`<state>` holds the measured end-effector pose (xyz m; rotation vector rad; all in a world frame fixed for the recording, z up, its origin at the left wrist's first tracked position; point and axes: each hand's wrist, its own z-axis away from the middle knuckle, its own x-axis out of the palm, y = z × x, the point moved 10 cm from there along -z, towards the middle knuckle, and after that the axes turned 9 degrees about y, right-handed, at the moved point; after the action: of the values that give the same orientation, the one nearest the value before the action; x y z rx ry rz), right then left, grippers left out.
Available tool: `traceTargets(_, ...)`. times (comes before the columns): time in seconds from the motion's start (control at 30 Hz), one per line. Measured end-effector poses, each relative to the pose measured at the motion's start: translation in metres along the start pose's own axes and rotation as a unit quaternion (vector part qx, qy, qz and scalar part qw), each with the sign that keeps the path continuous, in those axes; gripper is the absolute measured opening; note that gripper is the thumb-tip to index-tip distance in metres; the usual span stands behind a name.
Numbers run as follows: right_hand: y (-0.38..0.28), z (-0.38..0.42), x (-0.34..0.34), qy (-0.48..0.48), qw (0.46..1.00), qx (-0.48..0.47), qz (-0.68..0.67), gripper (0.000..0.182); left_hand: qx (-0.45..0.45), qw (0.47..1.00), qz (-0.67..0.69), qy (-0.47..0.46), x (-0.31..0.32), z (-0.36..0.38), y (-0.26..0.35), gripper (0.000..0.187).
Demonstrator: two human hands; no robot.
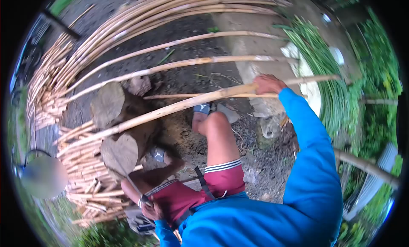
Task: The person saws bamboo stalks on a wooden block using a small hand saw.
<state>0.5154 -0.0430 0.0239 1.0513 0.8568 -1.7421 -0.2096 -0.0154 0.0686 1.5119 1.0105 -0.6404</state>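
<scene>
My right hand (pixel 269 84) is closed around a long bamboo pole (pixel 179 105), toward its right end. The pole slants down to the left across two cut logs, one upper log (pixel 106 105) and one lower log (pixel 120 153). Low on the left, beside my thigh, my left hand (pixel 151 210) grips the dark handle of a long, thin-bladed knife (pixel 124 174). Its blade points up and left, in front of the lower log's cut face. The fingers of my left hand are partly hidden.
Several more bamboo poles (pixel 170 68) lie beyond the logs, with a larger bundle (pixel 162 8) at the back. Cut bamboo pieces (pixel 87 170) are piled at left. Green stalks (pixel 328 72) lie at right on a white sack (pixel 313 91). A stone (pixel 270 127) sits near my foot.
</scene>
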Motion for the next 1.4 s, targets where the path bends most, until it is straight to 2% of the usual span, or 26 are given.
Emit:
traceTargets(0.03, 0.01, -0.008, 0.016, -0.006, 0.999, 0.034, 0.005, 0.044, -0.006, 1.0, -0.009, 0.003, -0.001, 0.002, -0.016, 0.053)
traceTargets(0.1, 0.018, -0.021, 0.041, 0.002, 0.999, 0.04, -0.021, 0.046, -0.011, 0.995, -0.091, -0.042, 0.007, 0.0, -0.037, 0.057)
traceTargets(0.17, 0.019, -0.026, 0.057, 0.02, 0.998, 0.05, -0.034, 0.045, -0.003, 0.997, -0.071, -0.04, 0.009, -0.001, -0.03, 0.057)
traceTargets(0.27, 0.013, -0.026, 0.052, 0.106, 0.99, 0.089, -0.027, 0.051, 0.011, 0.996, -0.043, -0.081, 0.012, -0.004, -0.028, 0.055)
traceTargets(0.3, 0.009, -0.026, 0.046, 0.103, 0.99, 0.093, -0.026, 0.051, 0.012, 0.995, -0.042, -0.086, 0.016, -0.003, -0.034, 0.055)
traceTargets(0.37, 0.001, -0.023, 0.05, 0.009, 0.995, 0.088, -0.045, 0.054, 0.049, 0.998, -0.032, -0.017, 0.013, -0.005, -0.042, 0.053)
traceTargets(0.4, -0.001, -0.017, 0.046, 0.004, 0.995, 0.09, -0.044, 0.054, 0.02, 0.996, -0.052, -0.071, 0.018, -0.006, -0.038, 0.051)
traceTargets(0.47, -0.015, -0.015, 0.039, 0.019, 0.993, 0.072, -0.092, 0.037, 0.026, 0.996, -0.057, -0.059, 0.021, -0.007, -0.03, 0.051)
traceTargets(0.57, -0.018, -0.023, 0.068, -0.025, 0.993, 0.06, -0.099, 0.038, 0.003, 0.998, -0.04, -0.051, 0.011, -0.011, 0.006, 0.047)
traceTargets(0.67, -0.031, -0.026, 0.08, -0.037, 0.99, 0.055, -0.123, 0.038, -0.002, 0.998, -0.038, -0.043, 0.012, -0.012, 0.002, 0.043)
traceTargets(0.73, -0.03, -0.024, 0.085, -0.045, 0.986, 0.086, -0.133, 0.039, 0.046, 0.999, -0.025, -0.004, 0.008, -0.012, 0.016, 0.04)
traceTargets(0.77, -0.034, -0.019, 0.092, -0.052, 0.987, 0.078, -0.134, 0.039, 0.04, 0.999, -0.033, -0.003, 0.006, -0.012, 0.011, 0.04)
traceTargets(0.83, -0.053, -0.005, 0.049, 0.207, 0.971, -0.018, -0.121, 0.04, -0.02, 0.996, -0.061, -0.068, 0.014, -0.009, -0.009, 0.041)
traceTargets(0.9, -0.077, 0.02, 0.021, 0.296, 0.948, 0.011, -0.118, 0.037, -0.013, 0.997, -0.076, -0.032, 0.007, -0.011, -0.002, 0.041)
traceTargets(0.97, -0.081, 0.05, 0.017, 0.425, 0.899, 0.037, -0.104, 0.031, 0.015, 0.999, -0.038, -0.021, 0.008, -0.01, -0.003, 0.04)
traceTargets(1.0, -0.082, 0.065, 0.022, 0.439, 0.888, 0.076, -0.115, 0.028, -0.002, 0.999, -0.019, -0.027, 0.007, -0.009, -0.008, 0.036)
traceTargets(1.03, -0.073, 0.071, 0.049, 0.427, 0.883, 0.119, -0.154, 0.026, -0.088, 0.995, 0.037, -0.036, 0.008, -0.009, -0.006, 0.029)
traceTargets(1.07, -0.071, 0.069, 0.078, 0.386, 0.888, 0.134, -0.213, 0.024, -0.129, 0.985, 0.115, -0.007, 0.01, -0.008, -0.01, 0.024)
traceTargets(1.1, -0.07, 0.059, 0.118, 0.321, 0.908, 0.144, -0.226, 0.025, -0.038, 0.999, 0.013, -0.019, 0.006, -0.01, -0.014, 0.024)
traceTargets(1.13, -0.074, 0.048, 0.149, 0.3, 0.923, 0.11, -0.216, 0.029, 0.024, 0.999, -0.012, 0.026, 0.001, -0.011, -0.009, 0.025)
traceTargets(1.17, -0.085, 0.035, 0.167, 0.263, 0.945, 0.069, -0.184, 0.032, 0.004, 0.999, -0.038, 0.005, 0.004, -0.014, -0.004, 0.024)
traceTargets(1.2, -0.095, 0.017, 0.169, 0.267, 0.946, 0.04, -0.18, 0.034, 0.042, 0.996, -0.081, 0.022, 0.001, -0.018, 0.01, 0.023)
traceTargets(1.23, -0.103, 0.001, 0.167, 0.27, 0.947, 0.014, -0.173, 0.036, 0.012, 0.997, -0.077, -0.013, 0.006, -0.021, 0.01, 0.024)
traceTargets(1.27, -0.11, -0.016, 0.164, 0.265, 0.947, 0.003, -0.183, 0.036, 0.011, 0.996, -0.085, -0.017, 0.006, -0.021, 0.011, 0.025)
traceTargets(1.33, -0.125, -0.055, 0.147, 0.288, 0.951, -0.021, -0.115, 0.04, 0.027, 0.993, -0.109, -0.021, 0.009, -0.025, 0.02, 0.026)
traceTargets(1.4, -0.107, -0.099, 0.168, 0.274, 0.955, -0.018, -0.109, 0.042, 0.022, 0.992, -0.12, -0.032, 0.009, -0.024, 0.018, 0.024)
